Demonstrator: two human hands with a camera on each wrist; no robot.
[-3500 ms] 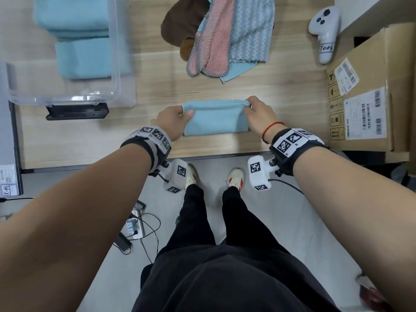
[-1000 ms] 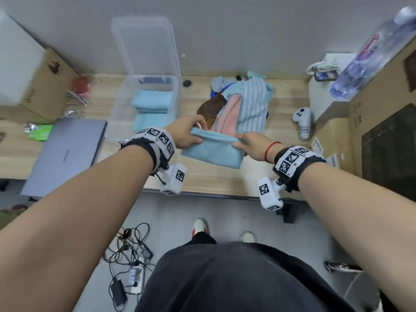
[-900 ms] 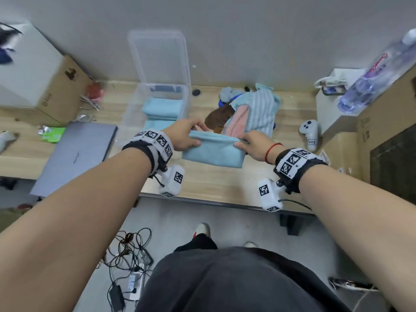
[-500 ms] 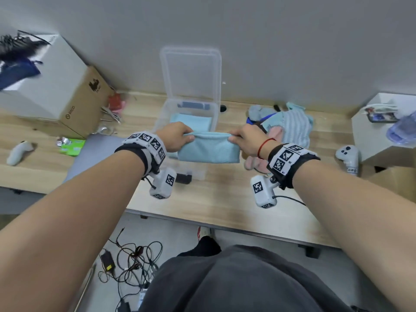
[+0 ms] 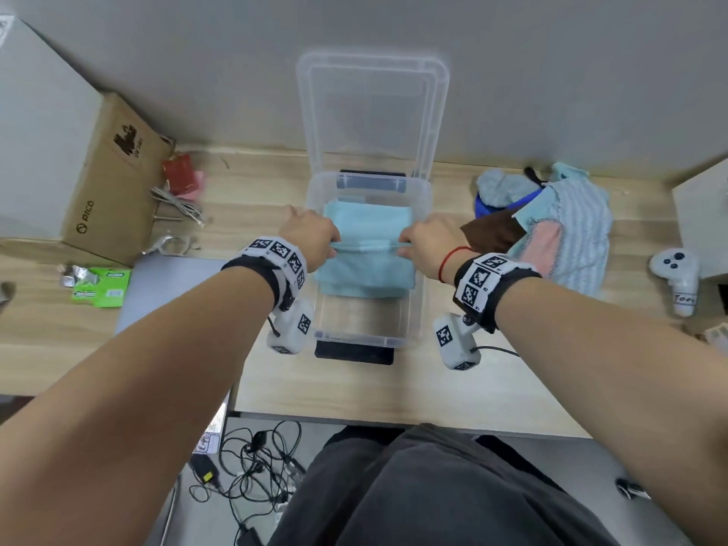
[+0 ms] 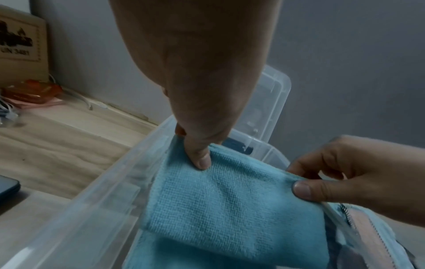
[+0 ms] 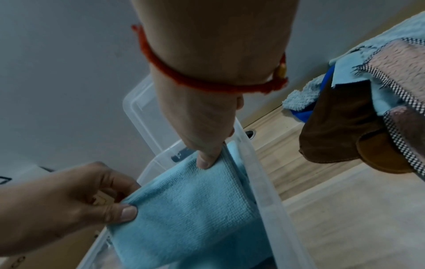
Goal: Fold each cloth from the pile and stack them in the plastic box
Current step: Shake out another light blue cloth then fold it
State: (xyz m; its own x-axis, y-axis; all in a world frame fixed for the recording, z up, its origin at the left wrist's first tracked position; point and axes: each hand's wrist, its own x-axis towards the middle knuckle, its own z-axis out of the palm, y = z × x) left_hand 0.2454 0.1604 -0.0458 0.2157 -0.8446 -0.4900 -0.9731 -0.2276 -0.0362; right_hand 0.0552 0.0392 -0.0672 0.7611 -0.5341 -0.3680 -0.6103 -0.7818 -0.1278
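We see a folded light-blue cloth (image 5: 364,266) held over the open plastic box (image 5: 424,199), its upper edge stretched taut between our two hands. It is a terry-like fabric with a fine woven grain, doubled over so the lower part hangs down inside the box walls. The left hand (image 5: 309,238) pinches the left corner, thumb on the near face and the other fingers (image 6: 180,130) curled behind the cloth; the right hand (image 5: 427,246) pinches the right corner the same way, so both sets of fingers are clamped on the cloth. A red string bracelet (image 5: 449,262) circles the right wrist.

The plastic box is clear, rectangular, and stands on the tabletop (image 5: 354,388) with its clear lid (image 5: 372,112) propped upright against the far wall. Inside, at the far end, lies another light-blue cloth (image 5: 366,216), folded flat; the near end of the box floor is bare. Under the held cloth more blue fabric shows, but we cannot tell how many layers it is.

To the right of the box, the pile of cloths (image 5: 551,226) lies on the tabletop: striped pale blue, pink, brown and a dark blue piece. Farther right lies a white controller (image 5: 677,277). To the left stand a cardboard box (image 5: 114,179) and a green packet (image 5: 102,287).
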